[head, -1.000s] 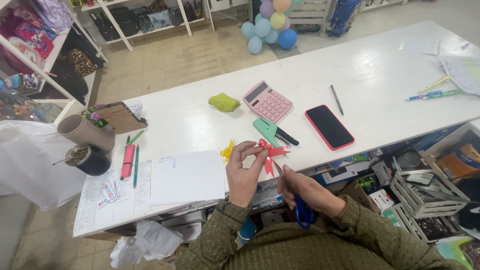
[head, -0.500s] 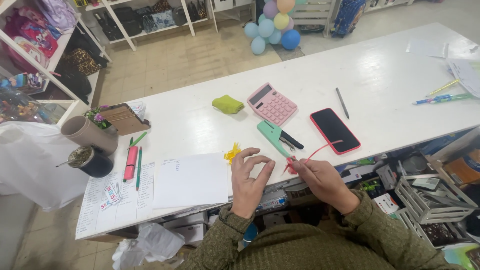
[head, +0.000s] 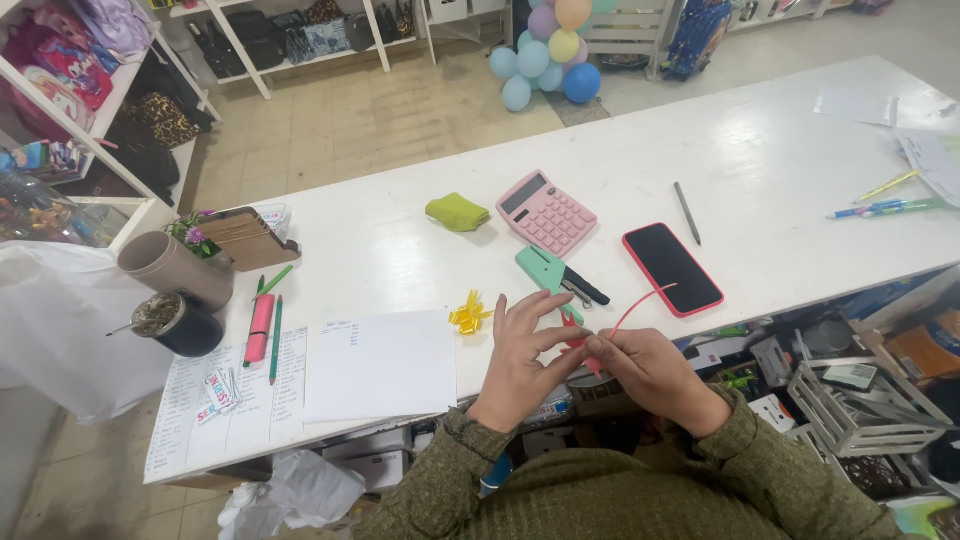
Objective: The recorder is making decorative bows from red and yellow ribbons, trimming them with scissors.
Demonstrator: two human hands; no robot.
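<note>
A long white bench [head: 420,250] runs across a shop floor of beige tiles [head: 380,110]. White shelving [head: 75,120] stocked with bags lines the left side, more white racks [head: 300,30] stand along the back, and a cluster of pastel balloons [head: 545,55] rests on the floor. Even, soft light.

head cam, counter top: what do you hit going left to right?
Dark cup → pink marker → white sheet → yellow bow → left hand → right hand, both on the red ribbon → red-cased phone
</note>
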